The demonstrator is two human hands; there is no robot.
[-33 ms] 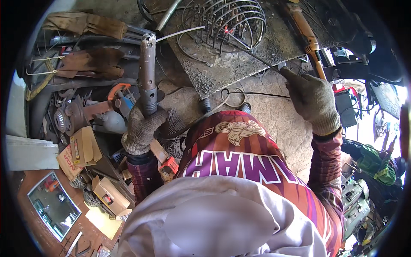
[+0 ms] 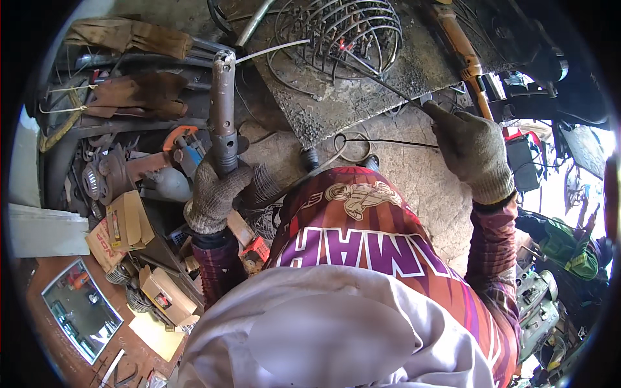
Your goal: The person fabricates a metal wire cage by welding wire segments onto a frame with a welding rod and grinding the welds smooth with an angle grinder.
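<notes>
My left hand [image 2: 217,191], in a grey knit glove, is wrapped round the grip of a brown, tube-shaped welding electrode holder [image 2: 223,107]. A pale welding rod [image 2: 275,48] sticks out of its head to the right, its tip near a rounded cage of bent metal rods [image 2: 352,39]. In the matching glove, my right hand [image 2: 472,152] is closed on a thin metal rod [image 2: 404,95]. The rod slants up and left to a small red-glowing spot [image 2: 343,45] in the cage. Whether it touches the glowing metal I cannot tell.
Under the cage lies a metal plate [image 2: 310,113] littered with dark grit. An angle grinder [image 2: 462,48] rests at its right. Cardboard boxes [image 2: 126,223] and a framed mirror [image 2: 81,310] are at left. A cable [image 2: 304,187] crosses my front. A person in green [image 2: 572,246] is at right.
</notes>
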